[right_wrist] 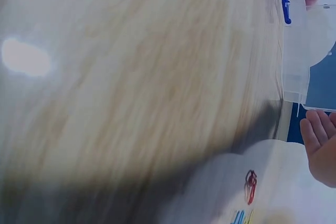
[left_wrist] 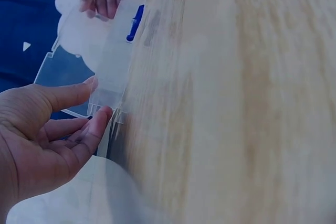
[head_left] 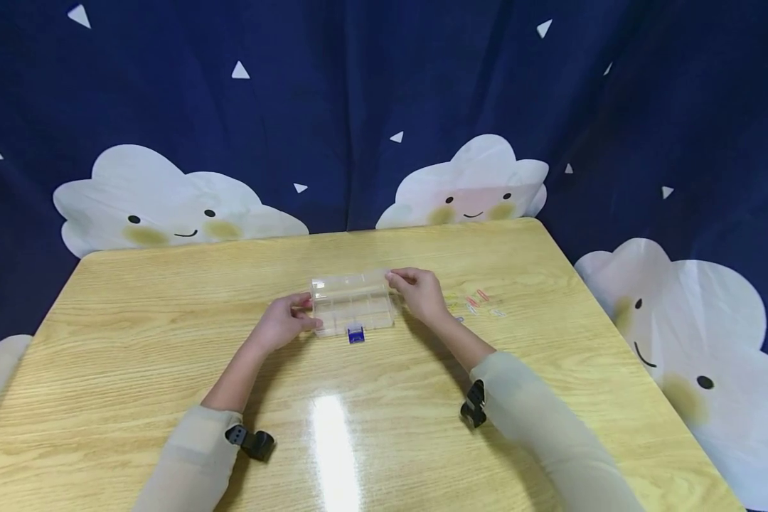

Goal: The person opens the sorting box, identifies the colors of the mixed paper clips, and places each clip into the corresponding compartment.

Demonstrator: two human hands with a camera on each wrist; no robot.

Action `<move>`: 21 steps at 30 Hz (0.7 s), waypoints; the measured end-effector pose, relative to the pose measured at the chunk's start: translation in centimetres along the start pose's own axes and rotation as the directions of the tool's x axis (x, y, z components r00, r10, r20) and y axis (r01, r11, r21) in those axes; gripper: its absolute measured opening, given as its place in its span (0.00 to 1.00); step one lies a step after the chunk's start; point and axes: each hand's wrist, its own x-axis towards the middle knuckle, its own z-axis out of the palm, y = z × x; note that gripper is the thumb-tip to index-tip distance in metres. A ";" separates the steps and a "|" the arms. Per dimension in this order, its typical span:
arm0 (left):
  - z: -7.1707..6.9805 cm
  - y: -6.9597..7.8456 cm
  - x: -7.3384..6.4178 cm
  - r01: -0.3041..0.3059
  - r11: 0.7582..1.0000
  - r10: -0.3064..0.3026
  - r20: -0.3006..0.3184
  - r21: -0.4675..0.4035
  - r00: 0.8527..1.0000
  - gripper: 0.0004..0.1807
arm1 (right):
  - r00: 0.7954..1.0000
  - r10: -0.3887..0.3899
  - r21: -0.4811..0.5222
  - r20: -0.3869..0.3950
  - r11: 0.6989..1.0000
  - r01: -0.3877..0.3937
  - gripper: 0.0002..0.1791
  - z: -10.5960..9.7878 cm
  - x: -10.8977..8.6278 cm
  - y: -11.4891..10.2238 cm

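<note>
A clear plastic compartment box [head_left: 358, 313] with a blue latch [head_left: 355, 334] at its front lies on the wooden table. Its clear lid [head_left: 348, 283] stands raised along the far side. My left hand [head_left: 284, 323] grips the box's left end, thumb near the front corner; the left wrist view shows the thumb and fingertips on that end. At the far right corner, my right hand [head_left: 422, 293] pinches the lid's edge between thumb and index finger. The right wrist view catches only part of the right hand [right_wrist: 321, 153], beside the lid's end.
Several small coloured paper clips [head_left: 478, 299] lie to the right of the box, just past my right hand; red ones [right_wrist: 251, 187] show in the right wrist view. A dark blue curtain [head_left: 345, 107] with clouds hangs behind the table's far edge.
</note>
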 end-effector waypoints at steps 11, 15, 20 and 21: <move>0.0 -0.1 -0.1 0.007 0.998 -0.007 0.001 -0.056 1.000 0.35 | 0.987 0.110 0.021 -0.117 0.994 -0.108 0.14 1.4 1.5 -0.3; 0.1 -0.2 -0.2 0.017 0.998 -0.017 0.001 -0.059 1.000 0.36 | 0.982 0.115 -0.015 -0.149 0.993 -0.119 0.13 1.7 1.8 -0.3; 0.1 -0.4 -0.1 0.029 0.997 -0.029 0.005 -0.072 1.000 0.36 | 0.977 0.164 -0.063 -0.138 0.983 -0.174 0.10 2.0 2.1 -0.2; 0.1 -0.4 -0.1 0.032 0.997 -0.032 0.004 -0.075 0.999 0.36 | 0.975 0.179 -0.063 -0.133 0.980 -0.189 0.09 2.1 2.1 -0.1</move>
